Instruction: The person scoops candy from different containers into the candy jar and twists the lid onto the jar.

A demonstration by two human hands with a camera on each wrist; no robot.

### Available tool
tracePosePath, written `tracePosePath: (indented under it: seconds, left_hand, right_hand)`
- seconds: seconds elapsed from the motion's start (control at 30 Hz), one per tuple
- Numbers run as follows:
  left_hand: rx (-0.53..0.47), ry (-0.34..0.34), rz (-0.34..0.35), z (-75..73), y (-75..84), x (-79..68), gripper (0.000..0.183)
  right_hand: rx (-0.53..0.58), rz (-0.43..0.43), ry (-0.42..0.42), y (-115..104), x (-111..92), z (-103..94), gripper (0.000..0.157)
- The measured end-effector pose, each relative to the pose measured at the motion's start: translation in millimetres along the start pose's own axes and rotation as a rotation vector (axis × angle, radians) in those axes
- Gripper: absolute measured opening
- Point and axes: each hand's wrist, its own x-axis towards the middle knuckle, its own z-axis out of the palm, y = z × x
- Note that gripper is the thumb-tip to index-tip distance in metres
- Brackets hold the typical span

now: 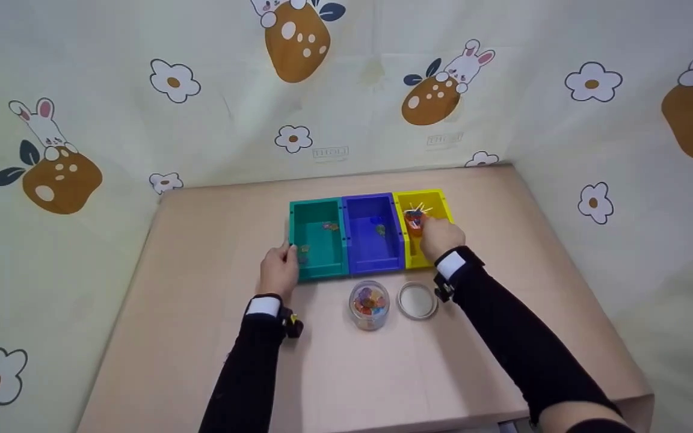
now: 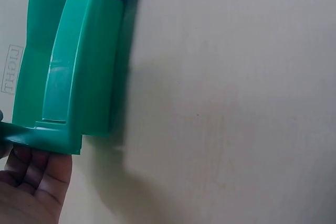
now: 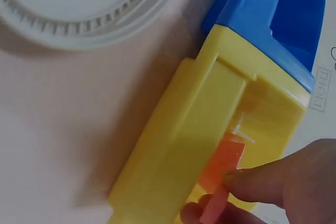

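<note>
Three joined bins stand in a row: a green bin [image 1: 316, 270], a blue-purple bin [image 1: 376, 264] and a yellow bin [image 1: 417, 260]. My left hand [image 1: 279, 272] grips the green bin's left rim, with fingers under its edge in the left wrist view. Inside the yellow bin, my right hand [image 1: 441, 237] pinches a small orange plastic piece [image 3: 223, 166] between thumb and fingers. Thin white sticks [image 1: 420, 208] and dark bits show at that piece; its full shape is hidden. Small translucent pieces [image 1: 330, 226] lie in the green bin, others [image 1: 380, 229] in the blue-purple one.
In front of the bins stands a clear jar [image 1: 369, 322] of colourful translucent pieces. Its round, pale lid [image 1: 417, 300] lies just right of it. A patterned curtain [image 1: 370, 108] rises behind and beside the beige-covered table [image 1: 346, 373].
</note>
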Motion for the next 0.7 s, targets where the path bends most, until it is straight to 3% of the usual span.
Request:
tracePosePath:
  seconds: [0.27, 0.33, 0.4, 0.43, 0.5, 0.53, 0.7]
  left_hand:
    - [0.020, -0.013, -0.023, 1.3, 6.1, -1.8, 0.043]
    - [-0.016, 0.001, 0.029, 8.7, -17.7, 11.3, 0.044]
    - [-0.031, -0.002, 0.036, 9.9, -21.6, 13.7, 0.044]
    - [-0.023, -0.001, 0.051, 13.7, -32.3, 20.5, 0.047]
    - [-0.020, 0.002, 0.043, 14.0, -30.5, 18.6, 0.047]
    - [0.003, 0.000, 0.012, 9.9, -16.3, 11.2, 0.046]
    - [-0.019, 0.001, -0.017, 2.6, -6.2, 8.1, 0.044]
  right_hand:
    - [0.024, 0.142, -0.071, -6, 10, 3.7, 0.031]
    - [0.021, 0.156, -0.087, -6, 11, 3.6, 0.030]
    - [0.020, 0.157, -0.083, -6, 10, 4.6, 0.030]
    - [0.019, 0.157, -0.075, -5, 10, 5.4, 0.030]
    - [0.017, 0.149, -0.052, -5, 7, 7.5, 0.029]
    - [0.016, 0.144, -0.038, -4, 5, 8.6, 0.029]
    - [0.032, 0.128, 0.026, -7, -2, 10.3, 0.026]
